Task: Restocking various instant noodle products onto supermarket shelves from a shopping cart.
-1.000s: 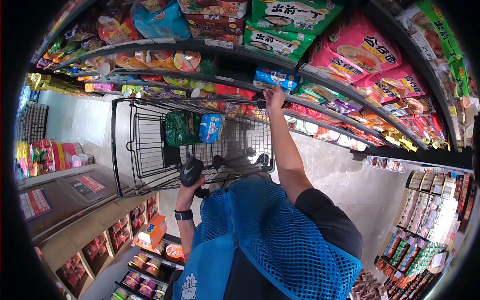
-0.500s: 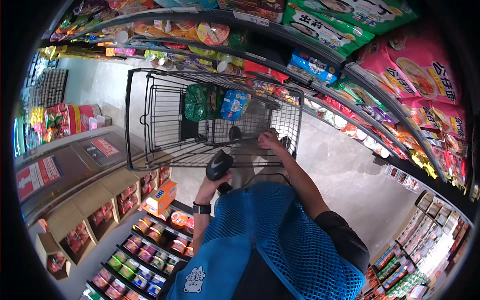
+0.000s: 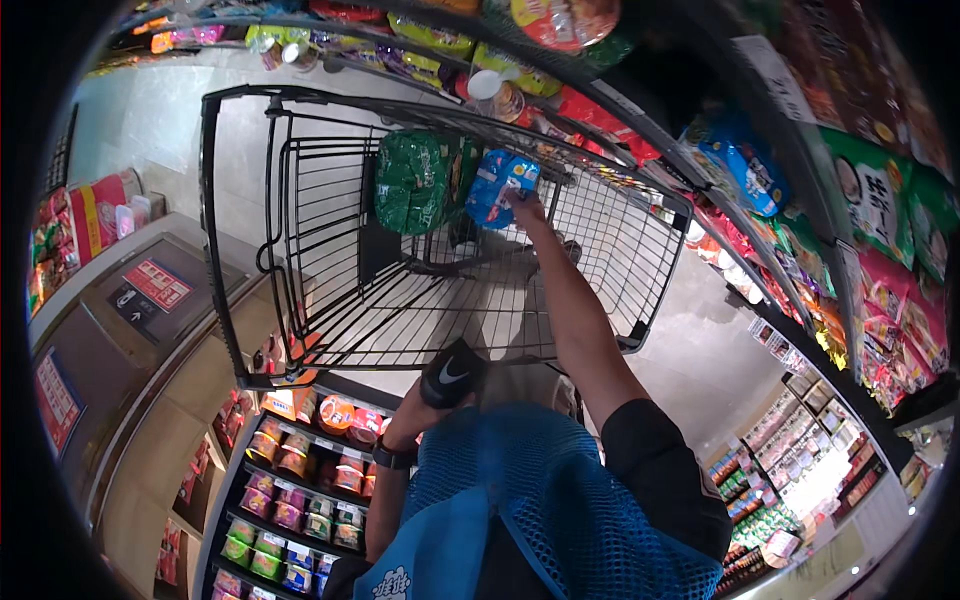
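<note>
My right hand [image 3: 526,206] reaches over the rail into a black wire shopping cart [image 3: 345,358]. Its bent fingers grip the right end of a blue plastic multipack [image 3: 491,192], and the fingertips are partly hard to make out. Just left of that pack sits a green plastic multipack [image 3: 410,183]. Close to my chest, outside the cart's near side, my left hand [image 3: 412,412] is closed around a rounded black object [image 3: 450,376] with a white curved mark. I cannot tell what kind of thing that object is.
Shelves of bagged food [image 3: 880,200] curve along the far and right sides. At left stands a metal-topped counter [image 3: 150,300]. Racks of cup noodles [image 3: 290,500] are at the lower left, and another stocked shelf [image 3: 770,480] is at the lower right.
My right hand has moved from near the cart's near rail to the blue pack inside. The cart appears larger and closer, and the view has shifted. The left hand keeps the black object.
</note>
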A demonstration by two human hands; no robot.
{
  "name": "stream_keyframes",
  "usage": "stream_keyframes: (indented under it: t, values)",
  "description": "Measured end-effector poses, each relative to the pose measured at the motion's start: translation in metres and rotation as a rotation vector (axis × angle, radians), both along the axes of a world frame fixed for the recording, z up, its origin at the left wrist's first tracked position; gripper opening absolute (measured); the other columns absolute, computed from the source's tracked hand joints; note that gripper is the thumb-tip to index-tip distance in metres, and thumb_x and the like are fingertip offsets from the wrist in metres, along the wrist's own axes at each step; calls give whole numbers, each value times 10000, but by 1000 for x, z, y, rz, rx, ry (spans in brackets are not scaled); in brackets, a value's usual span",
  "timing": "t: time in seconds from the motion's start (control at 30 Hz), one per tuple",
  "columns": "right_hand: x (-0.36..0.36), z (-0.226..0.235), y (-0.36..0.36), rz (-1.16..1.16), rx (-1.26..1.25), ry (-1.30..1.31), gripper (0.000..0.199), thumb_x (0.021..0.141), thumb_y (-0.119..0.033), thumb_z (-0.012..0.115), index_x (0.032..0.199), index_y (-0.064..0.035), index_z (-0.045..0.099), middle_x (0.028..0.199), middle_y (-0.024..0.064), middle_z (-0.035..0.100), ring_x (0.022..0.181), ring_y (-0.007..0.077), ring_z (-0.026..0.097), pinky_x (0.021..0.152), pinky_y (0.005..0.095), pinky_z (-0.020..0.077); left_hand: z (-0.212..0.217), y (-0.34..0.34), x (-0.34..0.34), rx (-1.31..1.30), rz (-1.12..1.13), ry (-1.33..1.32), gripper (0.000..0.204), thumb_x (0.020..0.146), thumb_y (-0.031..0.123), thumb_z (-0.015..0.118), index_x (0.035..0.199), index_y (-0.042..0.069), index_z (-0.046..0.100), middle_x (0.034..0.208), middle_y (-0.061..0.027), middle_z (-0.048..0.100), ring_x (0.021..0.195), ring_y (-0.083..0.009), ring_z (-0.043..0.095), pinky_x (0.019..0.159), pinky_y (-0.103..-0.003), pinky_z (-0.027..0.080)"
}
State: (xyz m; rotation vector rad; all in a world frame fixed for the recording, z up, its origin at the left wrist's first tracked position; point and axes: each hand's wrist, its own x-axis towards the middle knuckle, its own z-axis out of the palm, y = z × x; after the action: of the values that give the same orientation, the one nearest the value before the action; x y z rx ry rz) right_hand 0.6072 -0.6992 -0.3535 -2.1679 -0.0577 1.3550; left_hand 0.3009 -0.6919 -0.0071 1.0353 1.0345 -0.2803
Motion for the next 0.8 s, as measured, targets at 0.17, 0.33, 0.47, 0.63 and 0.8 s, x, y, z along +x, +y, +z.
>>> stream_keyframes:
  t: [0.17, 0.33, 0.47, 0.63, 0.8]
  values:
    - [-20, -4, -14, 236, 15, -492, 427, 877, -426, 555, 895, -1, 589, 882, 249, 626, 847, 428, 606, 740, 485, 476, -5, 10, -13, -65, 75, -86, 699, 714, 139, 805, 1307, 34, 448, 1198, -71, 579, 1092, -151, 539, 924, -307, 443]
    - [-18, 59, -56, 0, 30, -79, 335, 911, -353, 584, 932, -19, 611, 802, 70, 633, 692, 152, 603, 623, 309, 499, -5, 10, -13, -62, 168, -59, 586, 732, 135, 789, 1242, 46, 513, 1154, -45, 599, 1017, -110, 545, 848, -271, 460]
    - [-14, 149, -112, -309, 302, 144, 214, 943, -273, 560, 978, -74, 630, 850, 7, 622, 702, 99, 573, 605, 256, 475, -2, 9, -5, -81, 275, -80, 295, 778, 111, 734, 1039, 38, 619, 903, -18, 648, 842, -107, 604, 754, -253, 474]
    - [-5, 258, -190, -361, 598, 292, 235, 948, -244, 550, 1096, -66, 590, 1038, 24, 634, 916, 128, 603, 796, 314, 505, 18, -2, 26, -159, 375, -266, 281, 805, 90, 706, 1056, 13, 606, 881, -63, 658, 841, -161, 643, 788, -286, 493]
    - [2, 317, -234, -584, 800, 427, 189, 961, -190, 513, 1101, -76, 569, 1058, 41, 635, 917, 154, 630, 800, 321, 536, 55, -32, 82, -156, 86, -400, 263, 816, 79, 694, 1048, 9, 591, 890, -67, 650, 817, -161, 640, 764, -283, 502]
